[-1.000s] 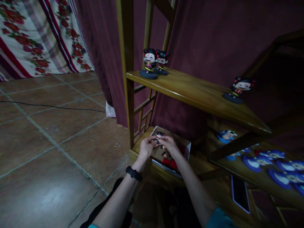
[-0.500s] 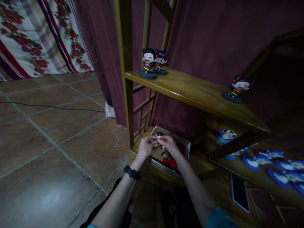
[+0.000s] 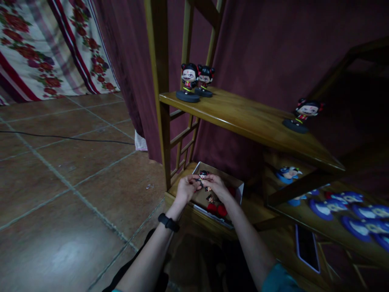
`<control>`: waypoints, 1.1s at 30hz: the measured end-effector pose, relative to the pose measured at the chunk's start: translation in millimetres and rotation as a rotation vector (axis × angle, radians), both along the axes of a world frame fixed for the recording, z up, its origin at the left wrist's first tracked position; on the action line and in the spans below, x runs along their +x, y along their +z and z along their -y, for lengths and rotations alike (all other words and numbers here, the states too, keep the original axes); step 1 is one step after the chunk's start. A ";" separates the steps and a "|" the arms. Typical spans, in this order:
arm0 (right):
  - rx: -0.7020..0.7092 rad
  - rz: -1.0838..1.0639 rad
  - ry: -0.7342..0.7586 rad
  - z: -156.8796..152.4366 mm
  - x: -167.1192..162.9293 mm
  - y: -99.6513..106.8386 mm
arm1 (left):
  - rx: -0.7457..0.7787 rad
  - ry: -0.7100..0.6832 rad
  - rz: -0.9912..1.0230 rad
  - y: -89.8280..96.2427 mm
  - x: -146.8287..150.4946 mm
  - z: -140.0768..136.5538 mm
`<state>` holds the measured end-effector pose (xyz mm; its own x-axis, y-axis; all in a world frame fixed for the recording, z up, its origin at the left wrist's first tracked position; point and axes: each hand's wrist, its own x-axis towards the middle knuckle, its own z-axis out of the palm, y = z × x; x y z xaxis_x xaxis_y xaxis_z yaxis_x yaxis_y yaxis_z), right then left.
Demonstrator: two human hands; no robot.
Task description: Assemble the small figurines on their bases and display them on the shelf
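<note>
Between my two hands is a small black-haired figurine (image 3: pixel 203 174), held above a shallow cardboard box (image 3: pixel 236 184). My left hand (image 3: pixel 187 187) pinches it from the left, close to its dark lower part. From the right, my right hand (image 3: pixel 216 186) grips the same figurine with closed fingers. Inside the box lie more small figures (image 3: pixel 210 198) and round red pieces (image 3: pixel 216 209). My right hand and forearm hide part of the box's contents.
On the wooden shelf (image 3: pixel 237 109) above stand two figurines (image 3: pixel 189 77) at the left and one figurine (image 3: pixel 306 110) at the right. Several blue figures (image 3: pixel 361 223) lie on a lower shelf at the right, near a phone (image 3: pixel 307 247). A wooden post (image 3: pixel 159 121) rises left of the box.
Almost nothing differs. Both hands keep their hold on the figurine, which has shifted very slightly; the view has moved a little.
</note>
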<state>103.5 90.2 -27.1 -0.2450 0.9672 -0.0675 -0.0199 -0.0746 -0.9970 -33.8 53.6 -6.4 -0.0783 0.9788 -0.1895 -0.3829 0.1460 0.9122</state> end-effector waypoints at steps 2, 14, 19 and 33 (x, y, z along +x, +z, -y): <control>-0.003 0.002 -0.006 0.5 -0.5 -0.4 | 0.001 0.002 0.003 -1.9 -0.3 -0.9; 0.016 -0.123 -0.123 11.2 -4.7 17.9 | -0.079 -0.039 0.220 -1.3 -5.6 -4.9; -0.029 -0.110 -0.136 13.8 -9.0 13.3 | -0.082 -0.059 0.211 -2.1 -5.6 -6.8; -0.038 -0.116 -0.234 13.7 -16.7 10.4 | -0.136 0.055 0.214 -3.6 3.1 -13.9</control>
